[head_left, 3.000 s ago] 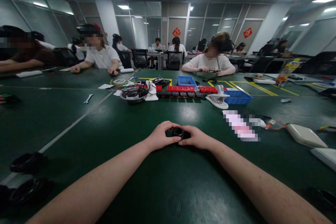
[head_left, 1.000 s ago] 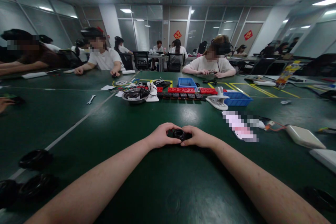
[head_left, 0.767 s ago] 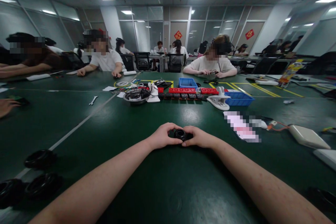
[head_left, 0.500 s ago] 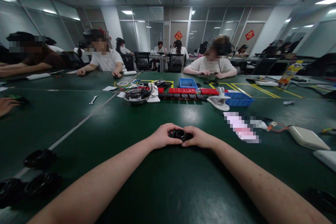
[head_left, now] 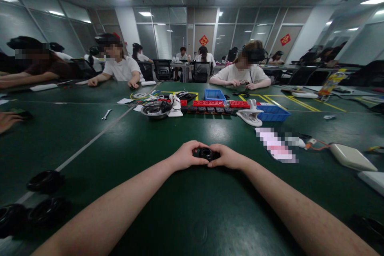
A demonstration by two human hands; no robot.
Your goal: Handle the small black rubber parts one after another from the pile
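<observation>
In the middle of the head view, a small black ring-shaped part [head_left: 206, 153] is held low over the green table or against it; I cannot tell which. Its round opening faces me. My left hand [head_left: 191, 154] grips it from the left, thumb in front and fingers curled behind. From the right, my right hand [head_left: 223, 156] closes on the same part, its thumb close to the left thumb. The fingertips behind the part are hidden. Similar black rings lie at the lower left, one [head_left: 45, 181] behind two others, the nearer being another black ring [head_left: 49, 211].
Beyond my hands stand a metal bowl [head_left: 156, 110], a red power strip [head_left: 208, 104], a white clip stand [head_left: 251, 114] and a blue bin [head_left: 273, 113]. A phone [head_left: 276, 145] and a white box [head_left: 352, 157] lie right, a wrench [head_left: 106, 114] left. Co-workers sit around the table.
</observation>
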